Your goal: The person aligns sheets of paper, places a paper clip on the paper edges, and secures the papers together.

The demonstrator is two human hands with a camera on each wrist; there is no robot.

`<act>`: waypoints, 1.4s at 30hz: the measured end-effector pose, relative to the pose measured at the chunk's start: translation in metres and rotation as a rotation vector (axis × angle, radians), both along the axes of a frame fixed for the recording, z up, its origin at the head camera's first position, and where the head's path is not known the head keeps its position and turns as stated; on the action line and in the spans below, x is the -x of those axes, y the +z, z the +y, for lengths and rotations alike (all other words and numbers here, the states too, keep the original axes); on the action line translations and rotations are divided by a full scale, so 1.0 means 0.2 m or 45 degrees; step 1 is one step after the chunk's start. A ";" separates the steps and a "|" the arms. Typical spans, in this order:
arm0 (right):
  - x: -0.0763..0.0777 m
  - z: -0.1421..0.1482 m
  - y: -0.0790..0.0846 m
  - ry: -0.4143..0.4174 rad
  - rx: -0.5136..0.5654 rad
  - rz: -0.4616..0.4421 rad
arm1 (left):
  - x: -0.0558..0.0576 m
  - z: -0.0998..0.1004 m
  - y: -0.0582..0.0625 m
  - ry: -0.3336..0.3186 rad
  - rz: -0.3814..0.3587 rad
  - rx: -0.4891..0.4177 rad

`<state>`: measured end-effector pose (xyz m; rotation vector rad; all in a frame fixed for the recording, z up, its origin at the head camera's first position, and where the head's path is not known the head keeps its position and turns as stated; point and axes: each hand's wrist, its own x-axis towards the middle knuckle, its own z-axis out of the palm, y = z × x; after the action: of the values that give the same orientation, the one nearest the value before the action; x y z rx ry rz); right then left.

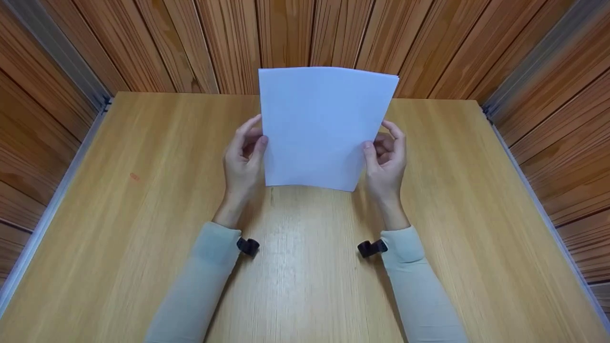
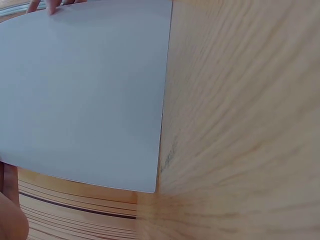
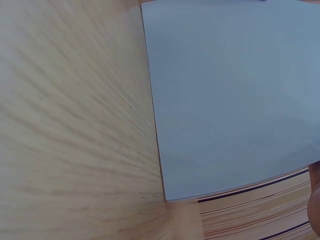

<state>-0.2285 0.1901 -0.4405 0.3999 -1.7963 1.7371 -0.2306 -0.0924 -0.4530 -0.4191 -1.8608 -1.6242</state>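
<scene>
White paper (image 1: 320, 127), blank on the side facing me, stands tilted upright between both hands, slightly bowed. Its top right corner looks layered, like several sheets together. My left hand (image 1: 243, 162) grips the left edge, thumb on the front and fingers behind. On the right edge, my right hand (image 1: 387, 164) pinches the paper the same way. In the left wrist view the lower edge of the paper (image 2: 90, 95) runs right along the wood surface. The right wrist view shows the same lower edge of the paper (image 3: 230, 100) close against the tabletop.
A wooden tabletop (image 1: 295, 267) lies beneath, with a small reddish mark (image 1: 135, 176) on its left part. Plank walls (image 1: 286, 33) rise at the back and both sides. Dark wrist cameras (image 1: 248, 247) sit at the sleeve cuffs.
</scene>
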 end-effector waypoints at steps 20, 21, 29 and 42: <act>0.00 0.00 0.01 -0.026 -0.029 0.023 | 0.00 -0.01 0.02 -0.005 0.029 -0.015; 0.00 0.00 0.01 -0.024 -0.030 0.024 | 0.00 -0.01 0.02 -0.003 0.027 -0.016; 0.01 0.01 0.01 -0.008 -0.043 0.013 | 0.01 -0.01 0.01 -0.032 -0.008 -0.058; 0.01 0.00 -0.01 -0.001 -0.046 0.014 | 0.00 -0.02 0.01 -0.025 -0.045 -0.039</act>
<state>-0.2308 0.1910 -0.4425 0.4226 -1.8222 1.7008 -0.2305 -0.0957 -0.4517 -0.3989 -1.8605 -1.6808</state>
